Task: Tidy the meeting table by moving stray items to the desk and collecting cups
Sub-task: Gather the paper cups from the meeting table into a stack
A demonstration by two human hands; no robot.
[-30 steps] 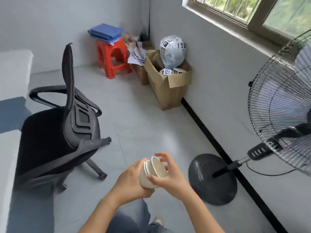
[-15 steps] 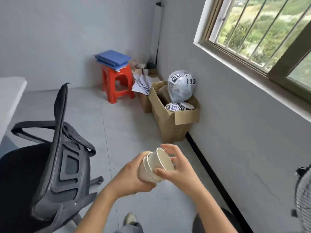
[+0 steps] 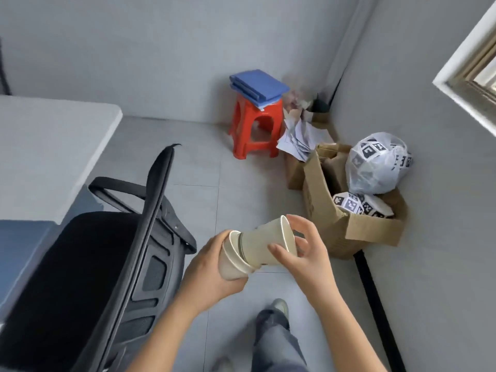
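Lower centre: left grip [image 3: 212,267] wraps the nested cups [image 3: 232,265]; right grip [image 3: 306,253], fingers half spread, pinches the top cup [image 3: 264,244] by its rim. Skewed, it may jam or drop.

Chair [image 3: 112,264] left, box [image 3: 349,224] right, stool [image 3: 257,130] behind, btwn.

Room corner: grey walls [image 3: 161,49], grey tiled floor [image 3: 204,162].
I am standing beside a black office chair [image 3: 88,264]; a red stool [image 3: 243,124] is sitting in the corner, a window [image 3: 461,71] is showing upper right.
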